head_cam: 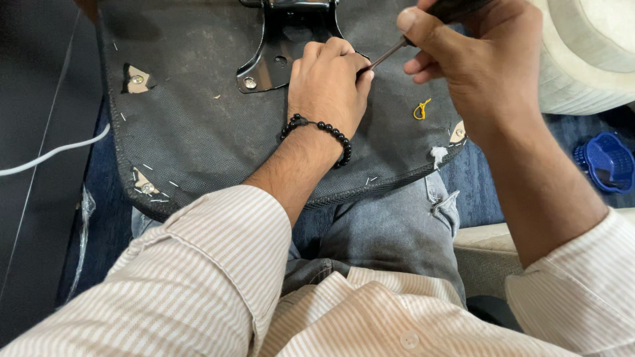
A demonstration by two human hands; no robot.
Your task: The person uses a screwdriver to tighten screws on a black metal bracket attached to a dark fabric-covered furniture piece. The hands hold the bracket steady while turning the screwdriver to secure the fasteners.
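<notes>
The right hand (476, 59) grips a screwdriver (390, 53) in closed fingers while the left hand (329, 79), curled shut, steadies its tip beside the black metal bracket (268, 56) on the seat base (198, 132) across the lap, so keeping the shaft square should prevent slipping.
</notes>
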